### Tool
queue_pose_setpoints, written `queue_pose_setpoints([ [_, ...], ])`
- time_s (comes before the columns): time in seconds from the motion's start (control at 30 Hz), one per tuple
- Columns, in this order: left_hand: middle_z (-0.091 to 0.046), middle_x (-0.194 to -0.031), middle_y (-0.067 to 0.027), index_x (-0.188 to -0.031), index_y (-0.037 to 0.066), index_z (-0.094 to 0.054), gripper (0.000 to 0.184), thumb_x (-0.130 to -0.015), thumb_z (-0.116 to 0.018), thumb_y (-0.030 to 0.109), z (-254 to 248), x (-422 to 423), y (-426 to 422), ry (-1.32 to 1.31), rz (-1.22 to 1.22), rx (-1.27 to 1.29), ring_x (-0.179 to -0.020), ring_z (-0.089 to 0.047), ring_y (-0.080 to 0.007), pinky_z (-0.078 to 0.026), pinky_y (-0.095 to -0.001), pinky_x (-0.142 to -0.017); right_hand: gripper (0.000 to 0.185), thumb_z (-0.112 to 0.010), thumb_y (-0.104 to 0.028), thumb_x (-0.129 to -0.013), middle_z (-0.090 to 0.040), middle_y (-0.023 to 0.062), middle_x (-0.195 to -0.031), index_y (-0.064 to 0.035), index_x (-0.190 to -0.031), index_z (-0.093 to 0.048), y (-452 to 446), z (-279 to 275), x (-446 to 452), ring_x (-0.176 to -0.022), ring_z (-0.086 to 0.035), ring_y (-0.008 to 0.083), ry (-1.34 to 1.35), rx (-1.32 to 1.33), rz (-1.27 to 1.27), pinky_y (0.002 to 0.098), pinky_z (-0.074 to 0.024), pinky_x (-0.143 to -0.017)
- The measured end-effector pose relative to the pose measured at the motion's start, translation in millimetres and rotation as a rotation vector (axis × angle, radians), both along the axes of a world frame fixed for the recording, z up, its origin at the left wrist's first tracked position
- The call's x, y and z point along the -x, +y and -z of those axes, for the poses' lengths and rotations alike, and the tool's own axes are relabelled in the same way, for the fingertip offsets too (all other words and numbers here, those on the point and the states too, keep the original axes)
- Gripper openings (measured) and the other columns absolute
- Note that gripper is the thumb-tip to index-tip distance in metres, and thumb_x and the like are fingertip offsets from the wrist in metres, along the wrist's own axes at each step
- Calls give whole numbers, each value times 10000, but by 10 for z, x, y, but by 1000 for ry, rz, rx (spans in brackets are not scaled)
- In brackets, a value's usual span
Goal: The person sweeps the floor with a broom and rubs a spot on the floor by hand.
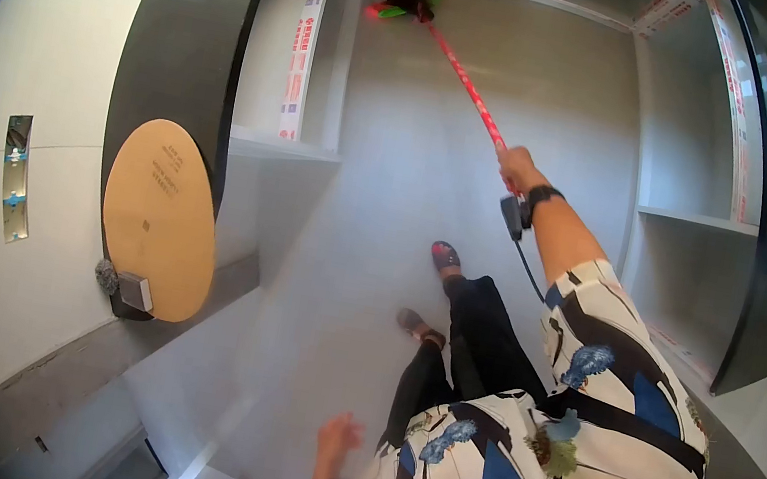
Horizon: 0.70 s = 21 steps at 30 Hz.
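Observation:
My right hand (520, 171) is closed around the red patterned handle of a broom (467, 86). Its head (407, 6), dark with red and green parts and somewhat blurred, is at the far left corner of the pale floor. A black band circles my right wrist, and a small dark device (512, 216) with a cord hangs just below it. Low in the view, my left hand (338, 440) hangs beside my body, smeared by motion. Its fingers look loosely apart, with nothing visible in them.
White open shelves (285, 150) stand at left and others (697, 219) at right, edged with red-printed film. A tan oval board (161, 223) leans by a dark panel (200, 16), with a small grey block (134, 291) near its foot. My shoes (444, 258) are on the floor.

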State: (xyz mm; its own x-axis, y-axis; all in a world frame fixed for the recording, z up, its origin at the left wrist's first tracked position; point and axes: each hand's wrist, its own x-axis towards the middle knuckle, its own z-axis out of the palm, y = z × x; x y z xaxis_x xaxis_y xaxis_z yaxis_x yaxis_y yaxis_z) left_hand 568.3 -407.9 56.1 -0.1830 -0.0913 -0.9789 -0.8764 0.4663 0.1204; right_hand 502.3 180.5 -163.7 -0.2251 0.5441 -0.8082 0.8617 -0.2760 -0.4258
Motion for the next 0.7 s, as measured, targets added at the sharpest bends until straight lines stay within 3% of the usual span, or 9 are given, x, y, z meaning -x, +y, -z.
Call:
queue_pose_setpoints([
  [0.1,-637,-839,-167,-1161,-35,-480,426,-874,-555,271,-43,91,44,-3,-2,-18,-562,-588,-172,-497,-276,-495,559,-458,-476,-868,-477,123,-455,11,-600,-517,-320,35,-719,-360,-501,272,-103,36,8,414,-376,-335],
  [0.2,-637,-838,-158,-1169,-34,-473,440,-867,-562,273,-52,83,97,10,-18,-66,-555,-583,-171,-495,-282,-496,574,-317,-466,-909,-498,154,-467,-10,-625,-519,-799,-201,-1825,-379,-516,329,27,-141,-227,439,-413,-381],
  [0.27,-639,-828,-157,-1144,-34,-493,420,-863,-565,269,76,-5,-58,0,-19,-91,-568,-591,-174,-496,-282,-505,508,-373,-456,-899,-470,92,-465,-24,-663,-498,-1103,-752,-2338,-385,-514,248,-109,85,-55,380,-408,-360],
  [0.33,-641,-819,-156,-1118,-34,-512,400,-859,-568,266,136,-21,-135,-9,-19,-114,-580,-598,-176,-498,-283,-514,459,-408,-451,-893,-463,69,-491,-35,-717,-492,-1455,-965,-2902,-371,-487,202,-119,61,-63,354,-391,-338],
  [0.4,-656,-752,-107,-918,17,-617,323,-880,-522,323,114,41,-39,43,285,-32,-556,-591,-144,-490,-284,-494,436,-418,-451,-892,-478,66,-520,-42,-763,-499,-1747,-1167,-3284,-366,-476,191,-122,86,-26,350,-391,-339],
  [0.53,-655,-722,-96,-841,18,-626,350,-889,-495,339,193,62,-125,-13,341,-96,-570,-602,-148,-490,-294,-512,371,-441,-411,-892,-428,41,-500,-53,-828,-514,-1807,-1447,-3130,-345,-428,153,-200,173,124,313,-356,-313],
  [0.63,-654,-696,-91,-768,23,-629,369,-893,-481,337,51,141,30,-13,281,-42,-564,-602,-149,-485,-295,-518,385,-443,-421,-894,-408,36,-488,-45,-841,-510,-1613,-1171,-2881,-337,-416,147,-187,234,203,307,-343,-303],
  [0.7,-653,-695,-92,-759,25,-629,363,-895,-479,326,-31,195,96,53,318,-21,-557,-602,-154,-482,-291,-517,423,-448,-463,-887,-409,34,-473,-50,-824,-512,-1372,-785,-2674,-317,-409,149,-54,147,93,313,-330,-288],
])
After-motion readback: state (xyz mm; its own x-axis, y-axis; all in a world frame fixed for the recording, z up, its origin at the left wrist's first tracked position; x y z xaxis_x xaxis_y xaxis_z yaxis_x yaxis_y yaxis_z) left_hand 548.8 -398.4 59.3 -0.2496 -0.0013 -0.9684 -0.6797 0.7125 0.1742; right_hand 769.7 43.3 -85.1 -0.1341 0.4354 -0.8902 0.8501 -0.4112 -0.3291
